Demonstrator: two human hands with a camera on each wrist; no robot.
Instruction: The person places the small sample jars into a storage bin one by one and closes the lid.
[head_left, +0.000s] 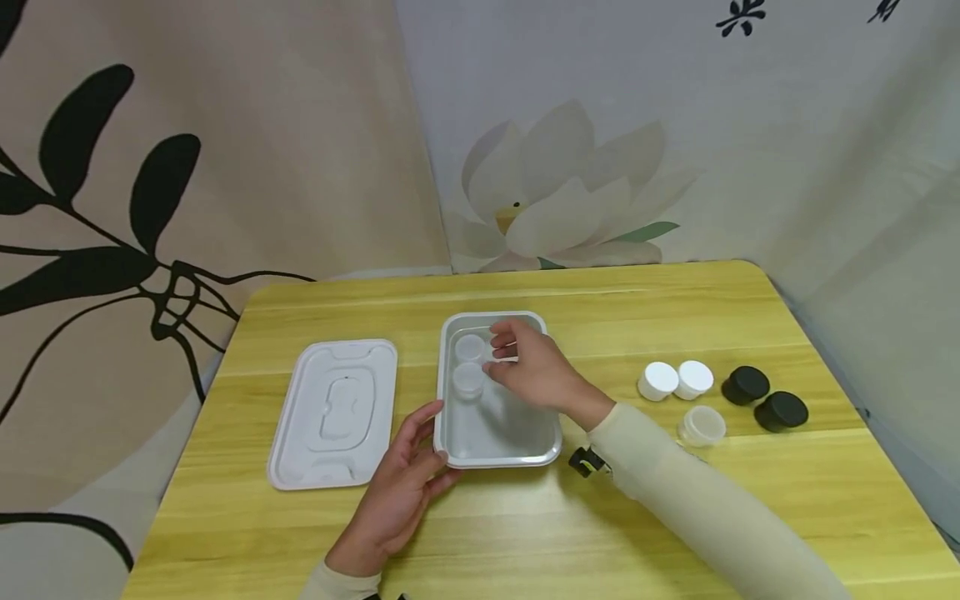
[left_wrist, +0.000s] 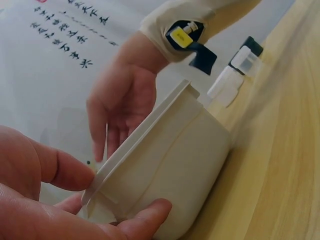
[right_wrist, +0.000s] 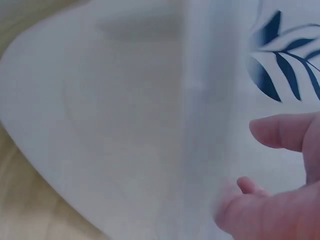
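- The tray (head_left: 495, 446), white and deep, sits mid-table, nearer the front edge than the back, and already holds two clear jars (head_left: 469, 363) in its far left corner, one just in front of the other.
- The left hand (head_left: 408, 483) steadies the tray at its near left corner: in the left wrist view the thumb (left_wrist: 60, 167) lies against the rim and a finger (left_wrist: 145, 215) curls under the wall, a light clasp rather than a clench.
- The right hand (head_left: 528, 367) hangs over the tray's far half, just beside the jars, fingers loosely bent. I cannot tell whether they hold anything; the right wrist view shows only slack fingertips (right_wrist: 280, 132) in front of a blurred white surface.
- The lid (head_left: 335, 412) lies flat just left of the tray, near the left edge.
- Toward the right edge stand two white caps (head_left: 675, 380), two black caps (head_left: 763, 398) and one more clear jar (head_left: 702, 425), well apart from the tray.
- To do this step well, I judge: keep the left hand's hold on the corner so the light tray does not slide.
- Set each jar upright, close against its neighbour and the wall, to leave room.
- Lower the hand straight down; a sideways brush could tip the jars already standing there.
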